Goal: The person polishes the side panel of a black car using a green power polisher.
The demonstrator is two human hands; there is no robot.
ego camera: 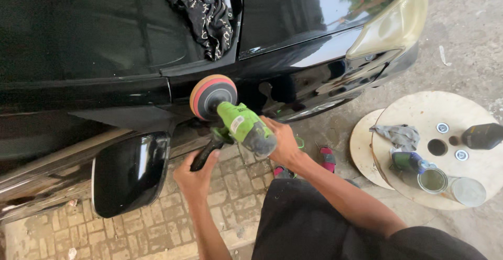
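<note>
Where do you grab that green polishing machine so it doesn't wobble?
Probably with two hands, from below the car side: the left hand on the black side handle, the right hand on the polisher body's rear, behind the round pad.

Both arms reaching forward, left hand [196,173] curled in a fist grip, right hand [283,143] clasped palm-down, wrists straight

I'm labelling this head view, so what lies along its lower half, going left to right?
Black side mirror → left hand → green polisher → right hand → grey rag → black bottle.
</note>
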